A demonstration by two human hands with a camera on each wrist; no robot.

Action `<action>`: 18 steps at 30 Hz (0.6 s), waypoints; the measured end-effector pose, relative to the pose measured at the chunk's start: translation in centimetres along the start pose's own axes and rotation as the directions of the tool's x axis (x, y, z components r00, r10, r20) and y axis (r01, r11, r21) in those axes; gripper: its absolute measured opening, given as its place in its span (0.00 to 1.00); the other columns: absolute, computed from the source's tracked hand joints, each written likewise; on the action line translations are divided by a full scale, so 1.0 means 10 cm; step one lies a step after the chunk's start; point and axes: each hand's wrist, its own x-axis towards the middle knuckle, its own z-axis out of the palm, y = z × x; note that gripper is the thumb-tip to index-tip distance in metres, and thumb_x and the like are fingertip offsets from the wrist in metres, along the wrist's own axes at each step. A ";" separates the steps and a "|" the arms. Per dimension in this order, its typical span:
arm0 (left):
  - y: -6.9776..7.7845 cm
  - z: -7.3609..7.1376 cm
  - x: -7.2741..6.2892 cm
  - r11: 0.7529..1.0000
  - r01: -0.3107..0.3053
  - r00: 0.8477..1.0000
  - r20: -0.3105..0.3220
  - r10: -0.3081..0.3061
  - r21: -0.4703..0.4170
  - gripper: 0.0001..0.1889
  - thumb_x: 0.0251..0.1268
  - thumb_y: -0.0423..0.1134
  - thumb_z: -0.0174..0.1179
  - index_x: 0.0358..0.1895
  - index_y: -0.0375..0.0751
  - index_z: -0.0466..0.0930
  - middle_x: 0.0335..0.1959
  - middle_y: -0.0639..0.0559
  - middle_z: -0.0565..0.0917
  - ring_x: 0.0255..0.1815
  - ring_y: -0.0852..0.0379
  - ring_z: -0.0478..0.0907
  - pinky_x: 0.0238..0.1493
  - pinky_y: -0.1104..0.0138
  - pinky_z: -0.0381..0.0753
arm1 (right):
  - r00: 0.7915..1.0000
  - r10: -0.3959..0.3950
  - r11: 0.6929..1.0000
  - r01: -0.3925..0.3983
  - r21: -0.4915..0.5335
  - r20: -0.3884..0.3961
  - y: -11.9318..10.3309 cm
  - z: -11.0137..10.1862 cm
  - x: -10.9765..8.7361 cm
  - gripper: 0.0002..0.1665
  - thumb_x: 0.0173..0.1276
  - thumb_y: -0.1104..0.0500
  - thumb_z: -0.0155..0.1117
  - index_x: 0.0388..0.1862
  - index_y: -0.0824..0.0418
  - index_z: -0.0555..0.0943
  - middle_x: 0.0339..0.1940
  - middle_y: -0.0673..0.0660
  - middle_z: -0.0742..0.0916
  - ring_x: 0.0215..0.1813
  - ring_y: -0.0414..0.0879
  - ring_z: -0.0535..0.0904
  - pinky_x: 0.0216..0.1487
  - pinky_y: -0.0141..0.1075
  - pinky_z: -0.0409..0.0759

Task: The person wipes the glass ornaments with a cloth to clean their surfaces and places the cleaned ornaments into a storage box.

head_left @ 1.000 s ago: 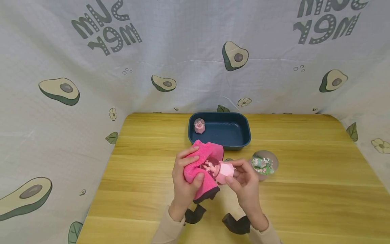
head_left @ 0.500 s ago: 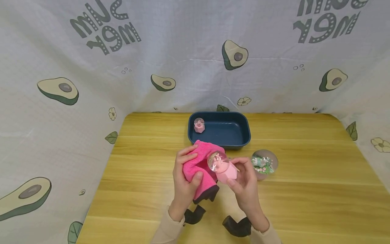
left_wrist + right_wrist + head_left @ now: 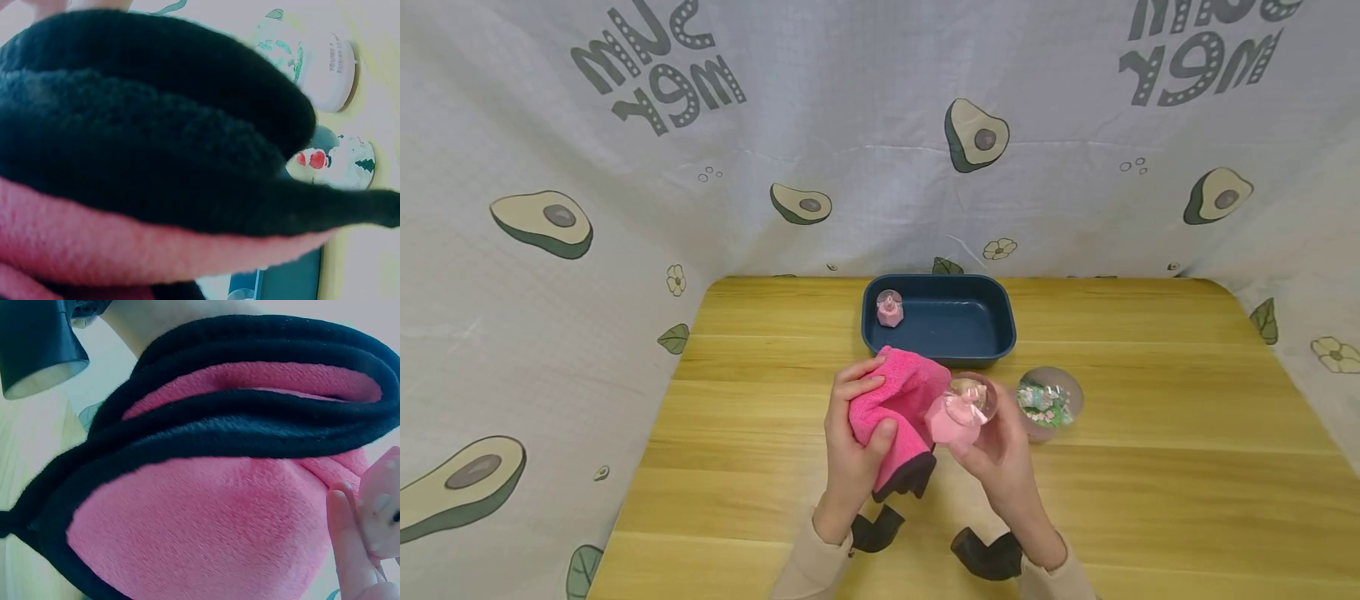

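Observation:
My left hand (image 3: 850,442) grips a bunched pink cloth (image 3: 880,404) with black edging. Just right of the cloth, my right hand (image 3: 1011,462) holds a small snow globe (image 3: 958,417) by its faceted pink base. Its clear dome points up and to the right, with pale pink figures inside. The base overlaps the cloth's right edge in the head view. In the right wrist view the folded cloth (image 3: 200,525) fills most of the picture, and the pink base (image 3: 382,506) shows beside the fingertips at the right edge.
A dark blue tray (image 3: 977,327) stands at the back with another small pink snow globe (image 3: 890,310) in its left end. A larger globe (image 3: 1048,404) with green and white decoration stands right of my right hand. The left wrist view shows another globe (image 3: 350,162) with red figures.
The pink snow globe has come away from the folds of the cloth and turned, its dome swinging from left to upper right. My left hand and the cloth have barely moved.

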 end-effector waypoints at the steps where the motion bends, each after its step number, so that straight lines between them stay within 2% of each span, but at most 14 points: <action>1: 0.00 0.00 0.00 1.000 0.004 1.000 0.001 -0.004 0.001 0.23 0.65 0.48 0.57 0.53 0.32 0.67 0.59 0.40 0.71 0.60 0.44 0.69 0.48 0.59 0.81 | 1.000 0.008 1.000 -0.008 -0.025 -0.007 -0.01 -0.01 0.00 0.36 0.52 0.74 0.61 0.62 0.60 0.68 0.57 0.57 0.75 0.57 0.47 0.71 0.54 0.34 0.77; 10: 0.00 0.00 -0.01 0.999 0.039 0.999 0.020 -0.038 -0.031 0.24 0.66 0.49 0.57 0.54 0.32 0.67 0.59 0.39 0.71 0.61 0.42 0.68 0.49 0.58 0.80 | 1.000 0.016 0.982 -0.015 -0.188 0.004 -0.10 -0.06 0.01 0.34 0.48 0.79 0.64 0.56 0.69 0.67 0.53 0.56 0.78 0.55 0.47 0.73 0.55 0.30 0.73; 18: 0.02 0.00 -0.01 0.996 0.085 0.995 0.048 -0.084 -0.033 0.25 0.65 0.50 0.57 0.54 0.34 0.68 0.60 0.40 0.70 0.62 0.43 0.67 0.49 0.56 0.80 | 1.000 0.030 0.981 -0.029 -0.189 0.006 -0.14 -0.06 0.02 0.37 0.45 0.83 0.65 0.57 0.73 0.65 0.54 0.59 0.77 0.55 0.49 0.72 0.50 0.31 0.77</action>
